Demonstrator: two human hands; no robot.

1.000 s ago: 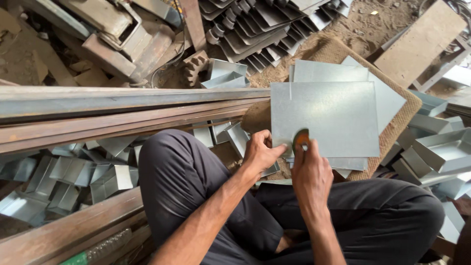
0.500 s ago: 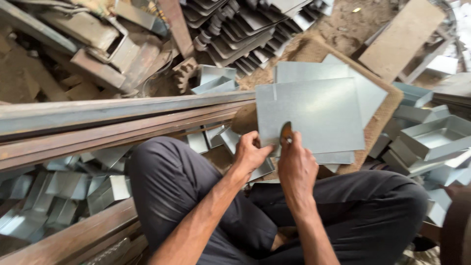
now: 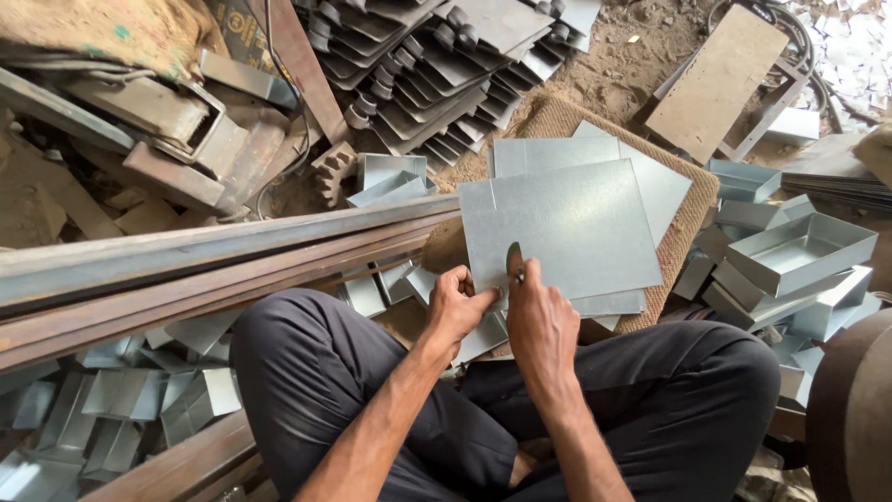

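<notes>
tool [image 3: 514,257] mostly hidden in right hand [image 3: 541,321]; sheet [image 3: 557,228] underneath.

Person, seated: dark charcoal trousers [image 3: 372,390], loose-fitting and creased at the knees. Forearms bare, no sleeves visible. Left hand [image 3: 457,305] and right hand [image 3: 541,321] ungloved; no rings or watch.

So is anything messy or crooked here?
Yes. The flat metal sheets under both hands are stacked crooked, corners fanning out. Folded metal trays lie jumbled at the right, and small bent pieces are scattered lower left.
</notes>
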